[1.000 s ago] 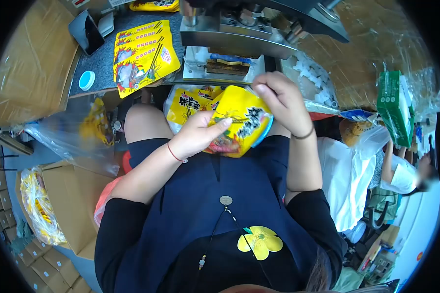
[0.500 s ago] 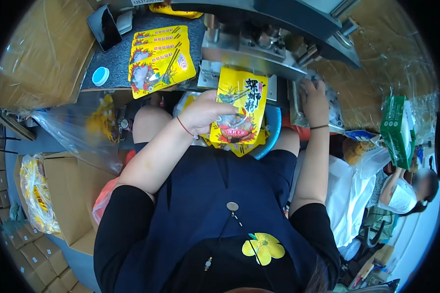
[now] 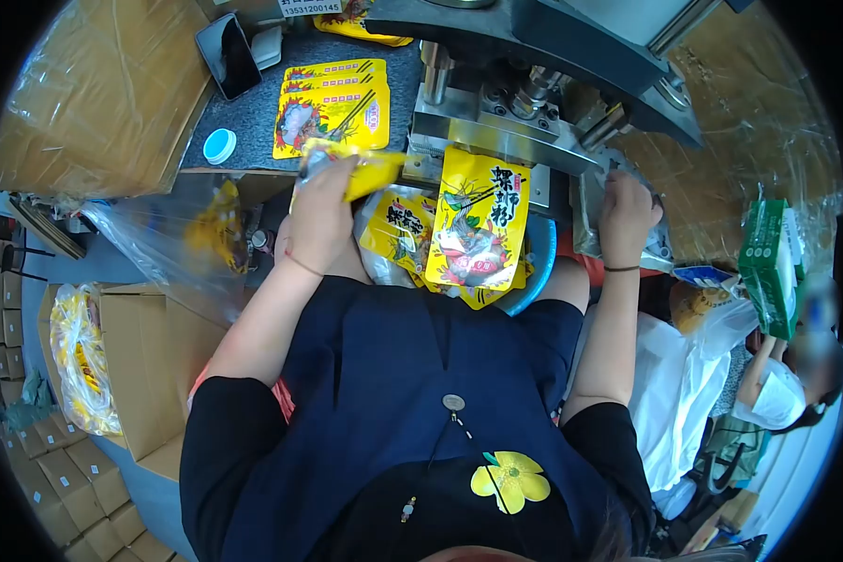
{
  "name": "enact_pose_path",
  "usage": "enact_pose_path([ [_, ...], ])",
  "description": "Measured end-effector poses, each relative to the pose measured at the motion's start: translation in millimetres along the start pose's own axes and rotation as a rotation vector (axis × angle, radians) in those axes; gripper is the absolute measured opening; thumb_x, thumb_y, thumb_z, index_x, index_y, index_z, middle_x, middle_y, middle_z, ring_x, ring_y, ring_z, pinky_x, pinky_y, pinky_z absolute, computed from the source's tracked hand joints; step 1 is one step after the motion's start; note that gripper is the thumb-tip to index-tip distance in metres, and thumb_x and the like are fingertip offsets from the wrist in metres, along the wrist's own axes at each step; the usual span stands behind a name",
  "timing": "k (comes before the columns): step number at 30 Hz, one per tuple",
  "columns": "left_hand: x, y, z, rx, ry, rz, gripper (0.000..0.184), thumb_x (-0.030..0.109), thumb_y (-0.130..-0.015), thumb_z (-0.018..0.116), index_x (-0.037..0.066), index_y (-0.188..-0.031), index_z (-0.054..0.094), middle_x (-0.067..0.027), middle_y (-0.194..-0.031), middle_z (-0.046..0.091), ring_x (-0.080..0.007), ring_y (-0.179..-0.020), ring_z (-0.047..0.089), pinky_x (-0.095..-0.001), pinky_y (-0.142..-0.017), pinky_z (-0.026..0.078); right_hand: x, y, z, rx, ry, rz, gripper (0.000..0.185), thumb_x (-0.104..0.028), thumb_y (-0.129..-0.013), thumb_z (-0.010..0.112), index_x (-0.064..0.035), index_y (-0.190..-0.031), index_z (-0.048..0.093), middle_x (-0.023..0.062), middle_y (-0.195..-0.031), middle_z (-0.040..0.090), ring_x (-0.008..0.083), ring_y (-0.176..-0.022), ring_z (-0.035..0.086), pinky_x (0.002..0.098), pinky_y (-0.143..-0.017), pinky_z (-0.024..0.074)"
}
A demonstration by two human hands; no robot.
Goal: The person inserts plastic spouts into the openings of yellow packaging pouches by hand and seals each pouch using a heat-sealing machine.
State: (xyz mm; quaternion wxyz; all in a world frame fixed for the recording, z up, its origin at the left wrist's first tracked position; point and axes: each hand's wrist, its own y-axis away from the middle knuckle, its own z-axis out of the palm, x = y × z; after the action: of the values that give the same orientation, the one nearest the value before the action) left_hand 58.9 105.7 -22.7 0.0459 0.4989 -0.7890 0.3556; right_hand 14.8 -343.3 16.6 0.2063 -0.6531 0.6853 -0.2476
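Note:
My left hand is closed on a yellow food pouch, blurred by motion, just in front of the fanned yellow pouches on the dark tabletop. Another pouch, printed with large black characters, has its top edge at the metal press and hangs down over my lap. Beneath it, more yellow pouches lie in a blue basin. My right hand is closed beside the press's right side, near a clear plastic-covered part; what its fingers grip is hidden.
A phone and a light-blue round lid rest on the tabletop. An open carton stands at my left, with bagged yellow packs beside it. To the right are a green box and another person.
My left hand has let go of the pouch at the press, moved left and taken another from the fanned pouches. My right hand stays by the press. The view has shifted slightly.

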Motion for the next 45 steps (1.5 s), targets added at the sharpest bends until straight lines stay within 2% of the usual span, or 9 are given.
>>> enact_pose_path([
  [5,55,0,-25,-0.236,1.216,-0.647,0.022,0.014,-0.102,0.062,-0.004,-0.114,0.067,-0.0102,-0.098,0.075,-0.0143,-0.082,0.072,-0.0287,-0.071,0.055,-4,6,-16,0.021,-0.078,0.072,0.021,-0.019,-0.098,0.061,-0.0153,-0.118,0.065,0.0066,-0.111,0.069,0.0284,-0.107,0.064,0.0555,-0.101,0.0360],
  [9,69,8,4,-0.382,0.760,-0.258,0.019,0.015,-0.095,0.074,-0.003,-0.101,0.072,-0.0059,-0.086,0.073,-0.0077,-0.071,0.065,-0.0234,-0.065,0.051,-29,7,-37,0.038,-0.546,0.138,0.023,-0.014,-0.098,0.064,-0.0057,-0.119,0.064,0.0101,-0.111,0.071,0.0242,-0.103,0.067,0.0422,-0.096,0.0450],
  [13,112,3,5,-0.548,0.846,-0.292,0.026,0.022,-0.093,0.076,-0.004,-0.100,0.072,-0.0083,-0.085,0.072,-0.0120,-0.074,0.069,-0.0268,-0.067,0.052,-103,3,-87,-0.235,-1.330,0.103,0.015,-0.009,-0.099,0.065,0.0025,-0.109,0.066,0.0099,-0.114,0.072,0.0139,-0.103,0.065,0.0277,-0.089,0.0507],
  [20,117,30,43,-0.715,1.089,-0.337,0.035,0.033,-0.097,0.071,-0.002,-0.101,0.074,-0.0096,-0.088,0.074,-0.0113,-0.079,0.067,-0.0280,-0.072,0.052,-90,-8,-80,-0.275,-1.258,0.084,0.014,-0.012,-0.100,0.064,0.0015,-0.097,0.068,0.0056,-0.090,0.067,0.0131,-0.080,0.062,0.0283,-0.073,0.0496],
  [26,127,30,40,-0.867,1.284,-0.494,0.037,0.032,-0.101,0.067,-0.002,-0.115,0.071,-0.0068,-0.104,0.076,-0.0105,-0.094,0.069,-0.0280,-0.087,0.054,-97,-12,-80,-0.303,-1.218,-0.002,0.016,-0.014,-0.099,0.066,0.0011,-0.097,0.067,0.0079,-0.093,0.069,0.0156,-0.085,0.064,0.0288,-0.079,0.0501],
  [30,138,22,29,-1.068,1.562,-0.626,0.037,0.021,-0.103,0.063,0.001,-0.135,0.059,-0.0071,-0.128,0.068,-0.0149,-0.116,0.064,-0.0316,-0.103,0.049,-69,-9,-76,-0.660,-1.326,-0.005,0.020,-0.018,-0.102,0.061,0.0005,-0.108,0.064,0.0082,-0.096,0.069,0.0156,-0.089,0.064,0.0296,-0.079,0.0505],
  [33,139,26,35,-1.096,1.710,-0.694,0.038,0.017,-0.102,0.064,0.002,-0.136,0.058,-0.0075,-0.129,0.067,-0.0150,-0.119,0.063,-0.0320,-0.105,0.049,-69,-8,-83,-0.478,-1.329,0.179,0.022,-0.020,-0.102,0.060,-0.0032,-0.117,0.061,0.0112,-0.100,0.070,0.0184,-0.089,0.067,0.0321,-0.079,0.0521],
  [37,121,13,39,-0.957,1.616,-0.727,0.041,0.003,-0.095,0.065,0.000,-0.135,0.057,-0.0116,-0.128,0.068,-0.0190,-0.114,0.067,-0.0348,-0.101,0.052,0,-1,-59,-0.301,0.085,0.137,0.028,-0.015,-0.095,0.062,-0.0079,-0.122,0.061,0.0231,-0.104,0.067,0.0445,-0.094,0.066,0.0487,-0.078,0.0543],
  [45,97,-34,48,-0.828,1.712,-0.791,0.040,-0.001,-0.094,0.065,-0.004,-0.132,0.058,-0.0151,-0.125,0.069,-0.0197,-0.108,0.069,-0.0350,-0.095,0.056,33,13,-5,-0.339,-0.138,0.076,0.024,-0.012,-0.088,0.069,-0.0053,-0.110,0.066,0.0209,-0.104,0.066,0.0418,-0.094,0.064,0.0482,-0.081,0.0519],
])
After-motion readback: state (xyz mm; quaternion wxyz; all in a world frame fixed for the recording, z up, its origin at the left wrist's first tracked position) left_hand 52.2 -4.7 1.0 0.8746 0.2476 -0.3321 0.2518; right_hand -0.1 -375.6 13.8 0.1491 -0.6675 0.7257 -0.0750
